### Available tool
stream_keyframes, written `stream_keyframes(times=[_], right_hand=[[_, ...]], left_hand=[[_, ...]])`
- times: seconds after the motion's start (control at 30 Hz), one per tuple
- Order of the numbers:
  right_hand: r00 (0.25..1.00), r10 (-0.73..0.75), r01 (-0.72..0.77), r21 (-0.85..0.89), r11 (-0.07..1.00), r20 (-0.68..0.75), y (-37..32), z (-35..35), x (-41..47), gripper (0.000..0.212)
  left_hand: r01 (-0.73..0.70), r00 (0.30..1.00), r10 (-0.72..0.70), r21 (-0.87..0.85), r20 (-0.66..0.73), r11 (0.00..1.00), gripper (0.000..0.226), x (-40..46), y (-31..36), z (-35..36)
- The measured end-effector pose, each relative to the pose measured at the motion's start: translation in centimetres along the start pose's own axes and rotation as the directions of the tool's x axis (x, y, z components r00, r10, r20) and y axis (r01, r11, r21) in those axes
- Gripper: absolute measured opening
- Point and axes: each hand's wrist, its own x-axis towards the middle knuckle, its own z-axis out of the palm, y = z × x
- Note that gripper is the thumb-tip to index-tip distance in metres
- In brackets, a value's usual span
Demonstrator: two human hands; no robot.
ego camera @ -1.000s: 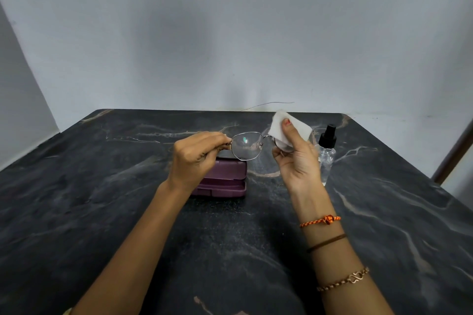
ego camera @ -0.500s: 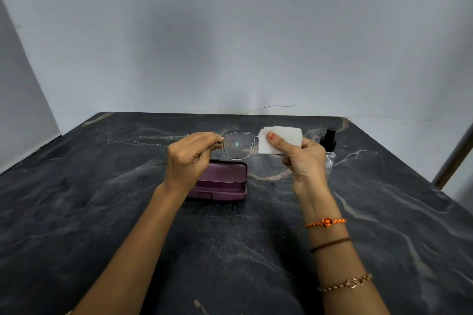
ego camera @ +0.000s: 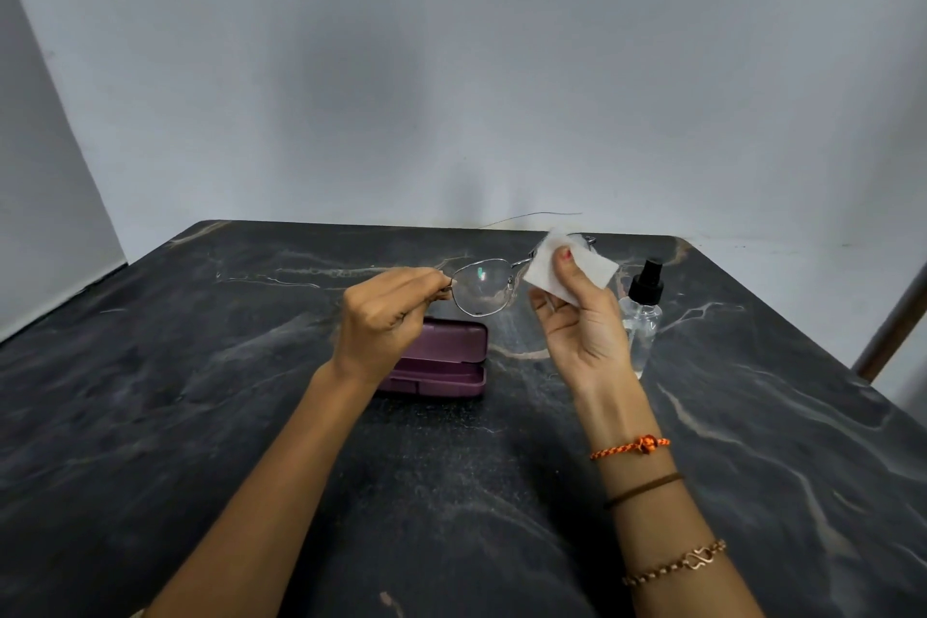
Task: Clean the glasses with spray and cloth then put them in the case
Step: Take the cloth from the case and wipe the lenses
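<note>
Two hands busy, both off the table. My left hand (ego camera: 389, 316) pinches the thin silver wire-frame glasses (ego camera: 494, 284) at the left end of the frame, by the hinge, fingers curled tight. My right hand (ego camera: 582, 321) holds the small white square cleaning cloth (ego camera: 547, 269) wrapped over the right lens, thumb on the near face, other fingers behind; the lens itself is hidden by the cloth. Left lens is bare and shows a small glint.

Glasses are held in the air above the far part of the dark marbled stone table (ego camera: 200, 417), tilted, right side higher. Closed purple hard-shell glasses case (ego camera: 441, 356) sits on the table just below and behind my left hand, partly hidden by it. Clear plastic spray bottle with black pump top (ego camera: 644, 311) stands upright right of my right hand, untouched.

Step, by my read: wiping, right lens in progress. Spraying looks done, can't confirm any wetness from here.

Next: shift the cloth to the left lens and rub both faces while keeping the frame pinch steady, without bending the bridge. After that, one hand has to let go to open the case, since the lid is shut, and the temples need folding before the glasses go in.
</note>
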Motion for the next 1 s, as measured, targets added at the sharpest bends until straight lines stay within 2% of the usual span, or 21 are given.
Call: stream_keyframes(times=[0.17,0.3,0.4,0.57,0.7,0.83,1.0], right_hand=[[0.995,-0.092,0.097,-0.231,0.968,0.032,-0.4,-0.3,0.0,0.018],[0.981,-0.17,0.196,-0.431,0.881,0.097,-1.4,-0.7,0.0,0.011],[0.978,-0.191,0.206,-0.537,0.818,0.084,-1.7,-0.8,0.0,0.009],[0.994,-0.112,0.1,-0.426,0.899,-0.004,-1.2,-0.8,0.2,0.012],[0.999,-0.026,0.02,-0.225,0.974,-0.026,-0.9,-0.6,0.4,0.013],[0.999,0.023,-0.026,-0.112,0.993,-0.034,-0.6,-0.7,0.5,0.017],[0.995,0.051,-0.053,-0.013,0.999,-0.083,-0.3,-0.6,0.5,0.018]], left_hand=[[0.003,1.0,-0.003,0.012,-0.001,1.0,0.009,0.0,0.0,-0.2],[0.016,1.0,-0.016,0.045,-0.006,0.999,0.007,0.1,0.2,-0.2],[0.042,0.999,-0.041,0.05,-0.034,0.998,0.009,0.3,0.3,-0.4],[0.108,0.989,-0.102,0.054,-0.103,0.993,0.019,0.5,0.2,-0.6],[0.185,0.971,-0.177,0.038,-0.161,0.982,0.025,0.4,0.0,-0.6],[0.275,0.935,-0.271,-0.017,-0.229,0.961,0.017,0.5,0.2,-0.6],[0.37,0.874,-0.367,-0.055,-0.318,0.927,0.021,0.6,0.2,-0.7]])
